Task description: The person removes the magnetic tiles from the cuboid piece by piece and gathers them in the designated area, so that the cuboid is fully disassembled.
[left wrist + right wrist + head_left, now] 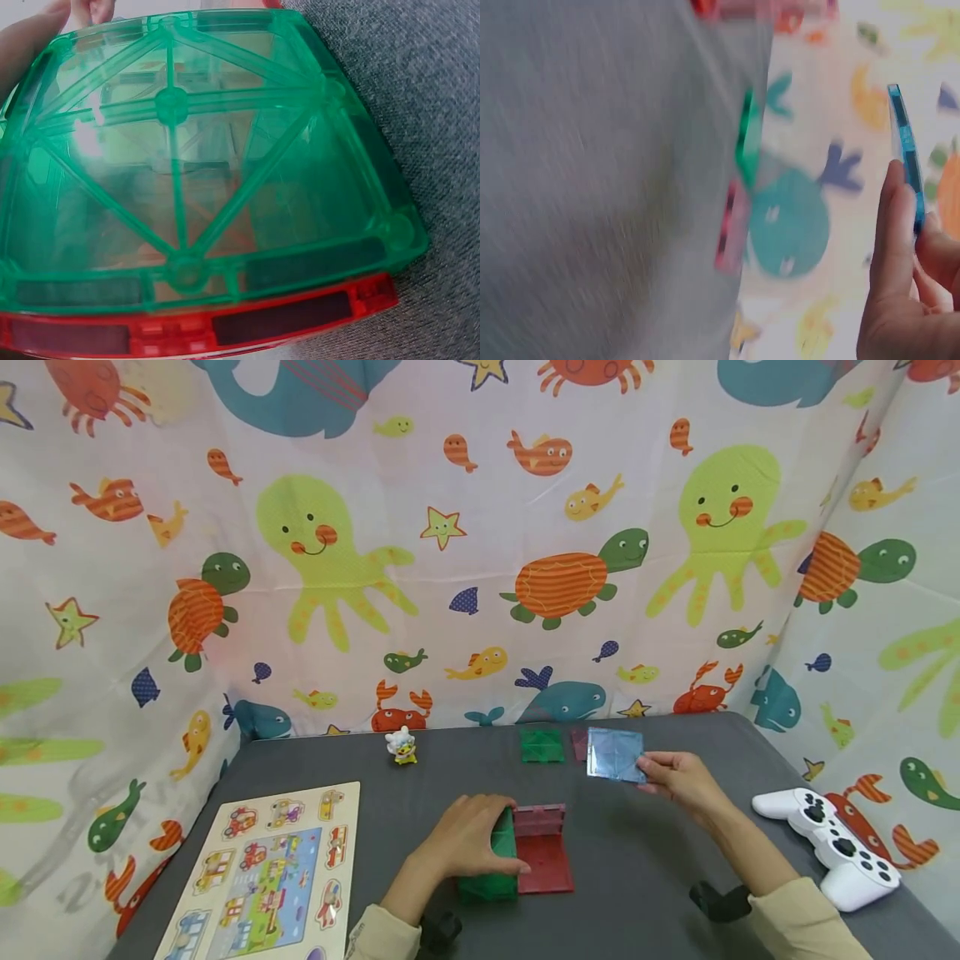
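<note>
My left hand (472, 839) grips a boxlike structure of translucent magnetic tiles, its thumb across the top. A green tile (217, 202) with diagonal ribs fills the left wrist view, a red tile edge (300, 319) along it. To the right of the green part, a red tile (546, 864) lies flat with another reddish tile (540, 820) standing at its back. My right hand (686, 781) pinches a blue magnetic tile (611, 754) by its right edge, raised above the table. Edge-on, the blue tile (906, 150) appears between thumb and fingers in the right wrist view.
Toward the back lie a green tile (542, 747) and a pink tile (580, 745), partly hidden by the blue one. A small figurine (402, 746) stands back left. A wooden puzzle board (347, 806) is at left, a white game controller (828, 843) at right.
</note>
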The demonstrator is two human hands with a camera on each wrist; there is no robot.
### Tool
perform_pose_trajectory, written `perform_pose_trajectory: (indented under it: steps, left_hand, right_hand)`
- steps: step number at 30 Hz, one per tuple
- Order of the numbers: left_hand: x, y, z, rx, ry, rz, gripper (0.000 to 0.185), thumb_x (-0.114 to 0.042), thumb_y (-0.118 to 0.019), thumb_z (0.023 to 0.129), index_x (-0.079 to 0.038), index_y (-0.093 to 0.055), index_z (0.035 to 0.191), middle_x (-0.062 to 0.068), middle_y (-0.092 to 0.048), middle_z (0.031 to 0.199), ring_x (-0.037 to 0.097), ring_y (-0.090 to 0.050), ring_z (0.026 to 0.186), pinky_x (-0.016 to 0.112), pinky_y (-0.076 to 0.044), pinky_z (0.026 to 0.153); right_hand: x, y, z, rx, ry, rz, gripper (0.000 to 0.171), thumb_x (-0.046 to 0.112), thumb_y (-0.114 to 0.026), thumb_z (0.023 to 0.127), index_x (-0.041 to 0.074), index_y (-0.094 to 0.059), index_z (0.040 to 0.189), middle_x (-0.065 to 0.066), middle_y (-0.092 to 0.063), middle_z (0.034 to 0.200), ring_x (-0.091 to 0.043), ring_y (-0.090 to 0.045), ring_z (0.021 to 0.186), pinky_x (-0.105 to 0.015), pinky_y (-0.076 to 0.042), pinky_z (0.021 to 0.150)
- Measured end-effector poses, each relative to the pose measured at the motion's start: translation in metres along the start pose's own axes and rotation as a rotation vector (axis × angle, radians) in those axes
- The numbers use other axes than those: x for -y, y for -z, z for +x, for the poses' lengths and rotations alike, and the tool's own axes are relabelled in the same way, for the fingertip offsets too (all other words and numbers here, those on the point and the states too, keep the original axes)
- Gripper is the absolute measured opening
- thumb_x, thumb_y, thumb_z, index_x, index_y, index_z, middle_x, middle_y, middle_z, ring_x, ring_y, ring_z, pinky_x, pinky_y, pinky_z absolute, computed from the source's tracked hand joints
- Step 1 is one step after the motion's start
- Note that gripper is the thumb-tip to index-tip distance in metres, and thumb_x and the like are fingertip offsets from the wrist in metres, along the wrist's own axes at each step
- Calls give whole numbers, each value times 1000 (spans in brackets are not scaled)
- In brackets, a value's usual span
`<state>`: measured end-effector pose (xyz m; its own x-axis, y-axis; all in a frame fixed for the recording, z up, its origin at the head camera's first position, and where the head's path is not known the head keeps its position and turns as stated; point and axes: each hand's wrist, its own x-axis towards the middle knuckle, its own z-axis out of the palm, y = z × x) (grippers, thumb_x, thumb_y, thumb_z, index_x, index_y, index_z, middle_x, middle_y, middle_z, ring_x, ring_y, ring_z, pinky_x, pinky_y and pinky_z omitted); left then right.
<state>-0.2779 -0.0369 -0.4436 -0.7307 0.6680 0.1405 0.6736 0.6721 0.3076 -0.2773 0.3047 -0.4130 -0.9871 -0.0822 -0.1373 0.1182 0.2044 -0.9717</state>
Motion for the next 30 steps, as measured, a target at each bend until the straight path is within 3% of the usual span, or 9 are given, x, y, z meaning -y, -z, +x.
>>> perform_pose_trajectory:
  steps: [4, 7, 9, 11, 13, 18, 25, 27, 30]
  left_hand:
    - [0, 0, -1, 7, 8, -1, 79, -70, -60, 68, -17, -50, 127, -4, -58, 118, 14, -54, 105, 39, -40, 94]
    - [1, 0, -1, 14, 16, -4, 79, -70, -60, 68, -18, -50, 127, -4, -58, 119, 14, -54, 107, 39, -40, 94]
    - [1, 1, -2, 17, 19, -4, 79, -71, -59, 68, -18, -49, 127, -4, -58, 120, 14, -53, 107, 40, -40, 95]
    - [0, 1, -2, 15, 17, -2, 79, -71, -59, 68, -18, -49, 127, -4, -57, 120, 15, -53, 108, 40, -39, 95]
    - [-1, 2, -3, 7, 8, 5, 79, -71, -59, 69, -19, -49, 127, -4, -58, 120, 14, -53, 108, 40, -40, 94]
    - [-6, 1, -2, -10, -23, 14, 78, -71, -58, 69, -19, -50, 126, -5, -58, 118, 14, -54, 106, 40, -40, 93]
    - [-12, -1, -2, -23, -38, 19, 77, -71, -58, 69, -19, -51, 125, -6, -59, 115, 12, -54, 104, 38, -41, 92]
    - [-13, -1, -2, -21, -37, 12, 77, -71, -59, 69, -19, -51, 125, -6, -59, 115, 12, -54, 104, 39, -41, 93]
    - [-13, -1, -3, -14, -36, 9, 78, -71, -59, 69, -19, -50, 125, -6, -59, 116, 12, -54, 104, 39, -41, 93]
  right_hand:
    - [-1, 21, 26, -73, -57, -48, 51, 9, -46, 95, -18, -28, 134, 5, -62, 83, -2, -61, 73, -20, -53, 70]
    - [-4, 33, 42, -92, -99, -89, 50, -1, -36, 96, -19, -15, 137, -14, -56, 102, -1, -57, 75, -17, -52, 70]
    - [-7, 39, 51, -137, -146, -112, 50, -3, -32, 95, -19, -9, 137, -30, -45, 118, 0, -53, 74, -16, -52, 69]
    - [-12, 44, 58, -205, -196, -140, 49, -2, -30, 95, -19, -10, 137, -38, -30, 131, 0, -51, 72, -16, -51, 69]
    - [-18, 49, 64, -287, -234, -170, 47, 0, -32, 96, -18, -17, 136, -38, -28, 136, 1, -51, 68, -18, -52, 69]
    - [-36, 62, 74, -447, -267, -236, 41, 1, -41, 94, -18, -37, 129, -36, -43, 126, 2, -53, 55, -22, -53, 64]
    - [-54, 70, 74, -526, -280, -259, 36, 1, -50, 89, -20, -48, 119, -29, -57, 94, -1, -56, 46, -22, -52, 54]
    - [-56, 69, 73, -550, -292, -287, 35, 2, -51, 90, -19, -51, 117, -29, -57, 96, -7, -60, 50, -22, -52, 54]
    - [-58, 68, 71, -587, -288, -359, 33, 6, -52, 90, -16, -55, 115, -33, -55, 103, -23, -64, 79, -28, -53, 64]
